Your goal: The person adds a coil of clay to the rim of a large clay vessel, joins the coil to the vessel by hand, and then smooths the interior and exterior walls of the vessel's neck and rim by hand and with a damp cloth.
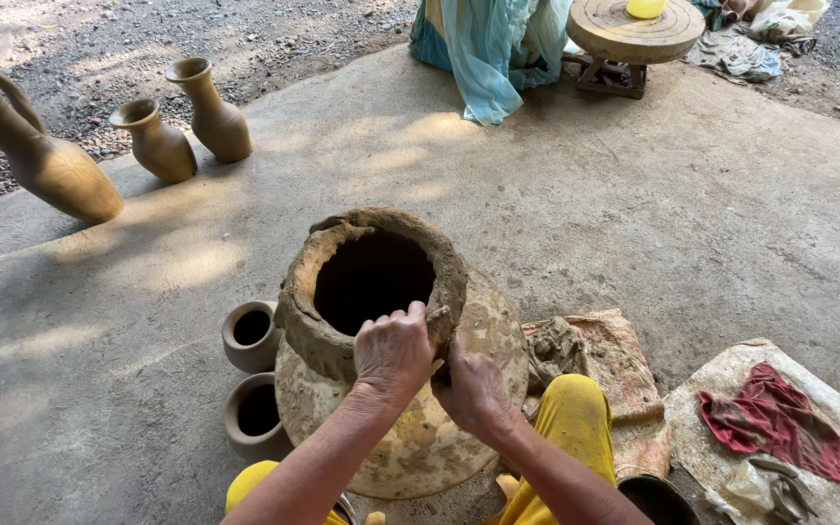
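Note:
A large unfired clay pot (337, 340) with a wide dark mouth and thick rough rim stands on a round turntable (493, 331) between my knees. My left hand (393, 352) rests on the near rim, fingers curled over its edge. My right hand (473, 389) presses against the outside of the near wall just right of the left hand, pinching wet clay at the rim. Both hands are smeared with clay.
Two small clay pots (250, 335) (255, 413) sit left of the turntable. Three tall vases (214, 109) (155, 141) (46, 160) stand at far left. A red rag (775, 418) lies on a board at right. A person in blue cloth (488, 49) sits by another wheel (634, 29).

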